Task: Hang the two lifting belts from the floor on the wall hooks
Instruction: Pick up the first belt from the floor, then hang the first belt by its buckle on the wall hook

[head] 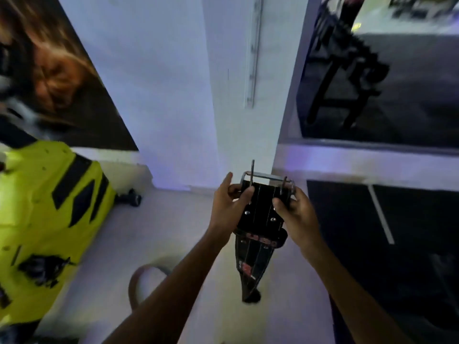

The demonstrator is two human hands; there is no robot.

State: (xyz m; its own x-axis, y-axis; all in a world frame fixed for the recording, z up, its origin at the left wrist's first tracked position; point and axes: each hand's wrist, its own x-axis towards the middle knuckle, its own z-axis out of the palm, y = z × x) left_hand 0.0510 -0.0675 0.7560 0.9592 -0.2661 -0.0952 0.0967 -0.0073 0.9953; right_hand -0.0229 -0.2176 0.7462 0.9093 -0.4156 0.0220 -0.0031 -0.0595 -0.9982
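Observation:
I hold a black lifting belt (260, 214) at its metal buckle end, with both hands in front of a white wall pillar. My left hand (227, 207) grips the buckle's left side and my right hand (296, 214) grips its right side. The rest of the belt hangs down below my hands, showing red lettering. A second, brown belt (139, 279) lies curled on the pale floor at lower left, partly hidden by my left forearm. A metal rail (253, 70) is fixed upright on the pillar above; I cannot make out hooks on it.
A bright yellow machine (49, 219) with black panels stands on the floor at left. A large poster (49, 70) covers the left wall. At right a mirror (385, 83) reflects dark gym equipment, with dark flooring (372, 232) below it.

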